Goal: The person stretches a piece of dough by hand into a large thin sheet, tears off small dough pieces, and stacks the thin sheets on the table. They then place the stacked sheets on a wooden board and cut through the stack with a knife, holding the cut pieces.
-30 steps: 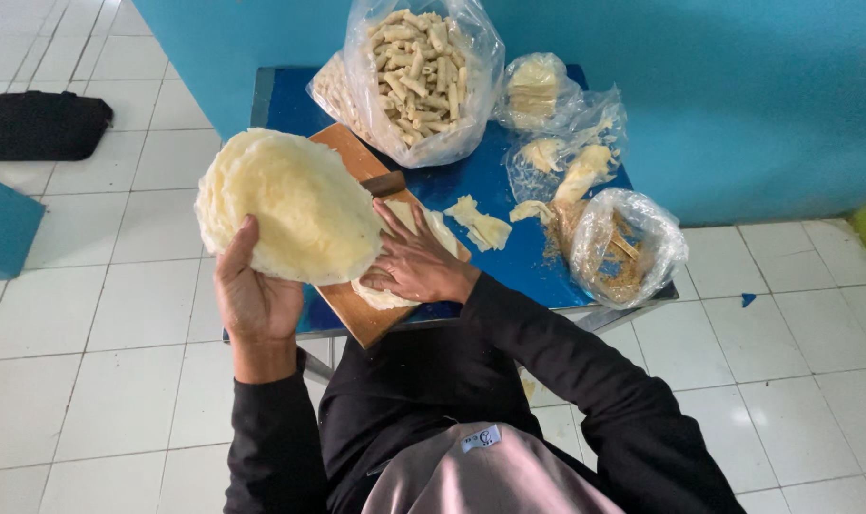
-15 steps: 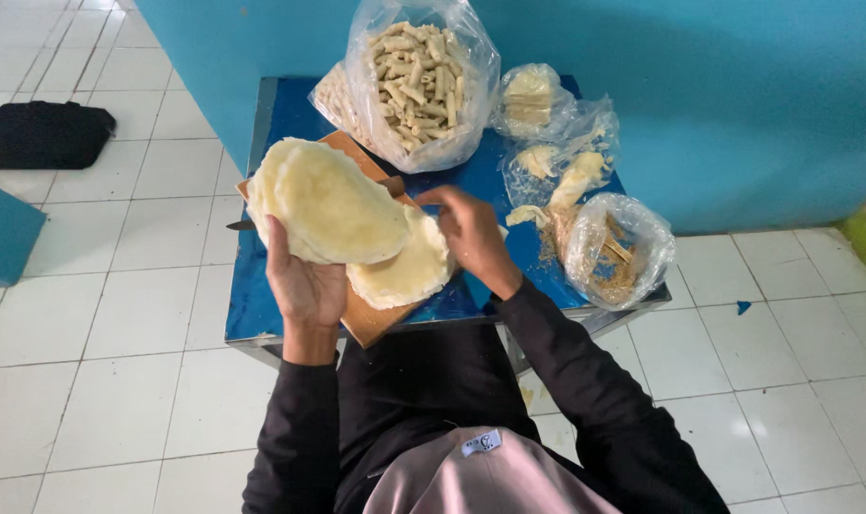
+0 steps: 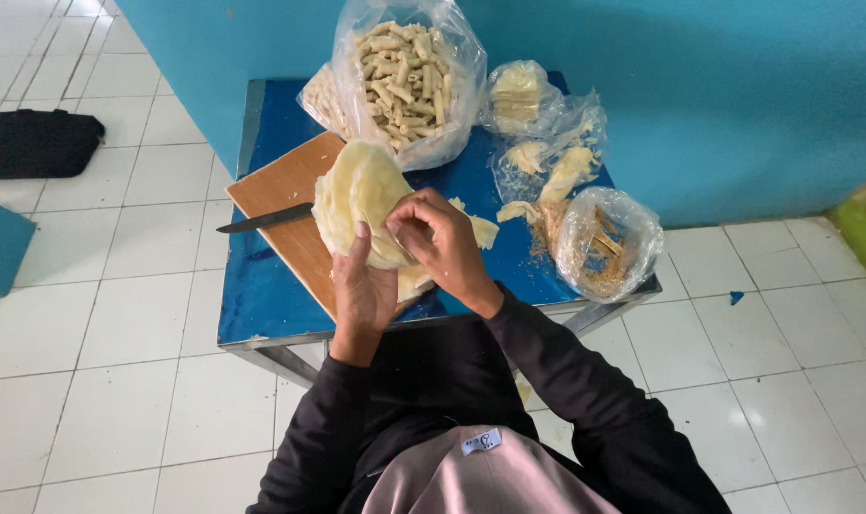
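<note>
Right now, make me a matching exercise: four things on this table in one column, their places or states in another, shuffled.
1. pale round sheet
2. knife
3. big bag of rolled sticks
4. small crumb bag

a. at the table's far edge
b. lying on the wooden board
c. at the right near corner
d. held in both hands

Pairs: 1-d, 2-b, 3-a, 4-c

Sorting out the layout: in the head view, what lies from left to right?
Black bag on the floor → knife → pale round sheet held in both hands → small clear bag of crumbs.
</note>
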A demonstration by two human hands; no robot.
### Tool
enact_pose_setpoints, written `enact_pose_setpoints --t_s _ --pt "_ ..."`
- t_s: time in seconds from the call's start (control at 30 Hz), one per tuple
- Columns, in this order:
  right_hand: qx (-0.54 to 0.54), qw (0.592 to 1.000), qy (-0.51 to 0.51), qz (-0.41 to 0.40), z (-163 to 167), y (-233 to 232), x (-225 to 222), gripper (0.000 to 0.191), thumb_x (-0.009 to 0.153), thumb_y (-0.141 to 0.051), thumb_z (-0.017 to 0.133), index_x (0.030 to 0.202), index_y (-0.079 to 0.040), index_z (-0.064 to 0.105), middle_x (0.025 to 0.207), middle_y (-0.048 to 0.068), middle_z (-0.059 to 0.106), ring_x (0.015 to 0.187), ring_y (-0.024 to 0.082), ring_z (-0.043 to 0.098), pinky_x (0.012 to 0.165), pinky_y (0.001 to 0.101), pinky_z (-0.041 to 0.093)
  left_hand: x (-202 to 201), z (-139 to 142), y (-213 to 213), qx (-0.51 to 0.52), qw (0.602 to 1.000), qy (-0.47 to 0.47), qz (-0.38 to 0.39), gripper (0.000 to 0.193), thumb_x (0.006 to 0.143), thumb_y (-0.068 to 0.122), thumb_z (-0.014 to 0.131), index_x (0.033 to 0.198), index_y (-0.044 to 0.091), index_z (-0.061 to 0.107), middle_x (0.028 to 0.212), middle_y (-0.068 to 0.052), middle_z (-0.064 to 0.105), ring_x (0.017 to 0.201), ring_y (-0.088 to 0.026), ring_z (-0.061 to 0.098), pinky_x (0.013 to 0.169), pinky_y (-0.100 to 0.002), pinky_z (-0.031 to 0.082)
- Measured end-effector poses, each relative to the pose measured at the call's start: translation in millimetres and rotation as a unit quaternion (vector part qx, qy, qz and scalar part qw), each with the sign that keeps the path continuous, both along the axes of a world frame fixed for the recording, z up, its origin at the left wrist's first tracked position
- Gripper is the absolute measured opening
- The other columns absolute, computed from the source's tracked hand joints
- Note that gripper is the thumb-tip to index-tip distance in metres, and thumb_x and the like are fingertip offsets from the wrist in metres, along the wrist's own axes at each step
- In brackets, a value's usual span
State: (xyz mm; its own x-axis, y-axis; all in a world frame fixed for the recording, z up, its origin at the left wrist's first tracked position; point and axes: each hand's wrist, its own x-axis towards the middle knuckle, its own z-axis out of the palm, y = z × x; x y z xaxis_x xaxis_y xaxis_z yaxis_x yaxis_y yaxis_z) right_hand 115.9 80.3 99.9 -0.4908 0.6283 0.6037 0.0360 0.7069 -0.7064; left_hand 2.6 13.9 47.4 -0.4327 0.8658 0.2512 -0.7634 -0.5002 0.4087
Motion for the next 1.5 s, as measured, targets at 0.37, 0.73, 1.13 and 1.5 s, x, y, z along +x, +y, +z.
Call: enact_pose_setpoints --t_s 0.37,0.73,1.13,1.5 --pt "-0.427 0.867 0.203 0.159 -48.5 59.5 24.6 0.017 0.114 -0.020 0.065 0.119 -0.003 0.064 0.096 -0.004 0.058 0.076 0.006 0.051 0.061 0.0242 0.040 -10.5 0.6 -3.2 -0.082 0.994 0.066 0.007 0.041 0.102 -0.002 0.058 0.143 -0.002 0.052 0.141 -0.014 0.061 0.127 -0.024 0.062 0.106 -0.039 0.052" --pt "-0.526 0.795 0.195 0.232 -35.6 40.2 26.8 0.037 0.105 -0.018 0.066 0.137 -0.002 0.055 0.128 0.009 0.066 0.117 0.018 0.066 0.099 0.0322 0.055 -9.4 24.7 -4.5 -0.107 0.980 0.169 -0.004 0.046 0.101 -0.004 0.056 0.146 -0.003 0.047 0.144 -0.014 0.059 0.133 -0.024 0.058 0.109 -0.036 0.048" --pt "-0.635 0.656 0.284 0.293 -57.2 50.5 55.9 0.035 0.110 -0.018 0.054 0.139 0.002 0.052 0.132 0.014 0.066 0.118 0.023 0.068 0.102 0.0363 0.056 -50.2 45.2 -22.9 -0.124 0.983 0.102 -0.091 0.053 0.097 -0.005 0.053 0.149 -0.001 0.043 0.145 -0.017 0.057 0.132 -0.031 0.059 0.109 -0.045 0.051" --pt "-0.592 0.712 0.317 0.202 -53.7 90.7 84.5 0.030 0.109 -0.016 0.058 0.132 0.003 0.059 0.126 0.014 0.070 0.115 0.021 0.069 0.100 0.0334 0.057 -106.9 29.2 -48.4 -0.146 0.989 -0.002 -0.020 0.051 0.100 -0.003 0.052 0.150 -0.004 0.043 0.147 -0.020 0.057 0.133 -0.033 0.059 0.112 -0.046 0.051"
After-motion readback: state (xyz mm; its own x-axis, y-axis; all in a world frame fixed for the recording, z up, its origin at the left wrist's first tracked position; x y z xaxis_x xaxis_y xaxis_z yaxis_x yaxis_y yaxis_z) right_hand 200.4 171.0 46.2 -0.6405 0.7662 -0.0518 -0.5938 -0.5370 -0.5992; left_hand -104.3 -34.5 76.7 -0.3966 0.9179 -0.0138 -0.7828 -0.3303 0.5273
